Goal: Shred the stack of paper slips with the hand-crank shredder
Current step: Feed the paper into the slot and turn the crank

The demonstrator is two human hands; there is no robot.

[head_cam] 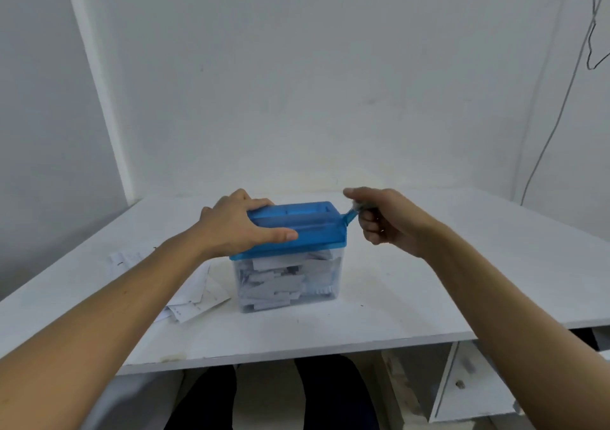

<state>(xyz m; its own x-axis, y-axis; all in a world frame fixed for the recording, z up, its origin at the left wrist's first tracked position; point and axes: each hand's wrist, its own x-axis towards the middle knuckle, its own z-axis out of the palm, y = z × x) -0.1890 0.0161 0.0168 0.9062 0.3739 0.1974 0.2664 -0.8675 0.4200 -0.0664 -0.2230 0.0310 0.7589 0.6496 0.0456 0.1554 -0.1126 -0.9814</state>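
The left hand [237, 223] clasped the shredder's blue lid [297, 228]; beside it, the right hand [386, 221] gripped the crank [351, 214].

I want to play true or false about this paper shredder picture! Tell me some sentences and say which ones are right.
1. The left hand holds the blue lid. True.
2. The right hand is up in the air holding nothing. False: it grips the crank handle.
3. The clear bin has paper shreds inside. True.
4. The paper slips lie to the right of the clear bin. False: they lie to its left, partly under the left forearm.
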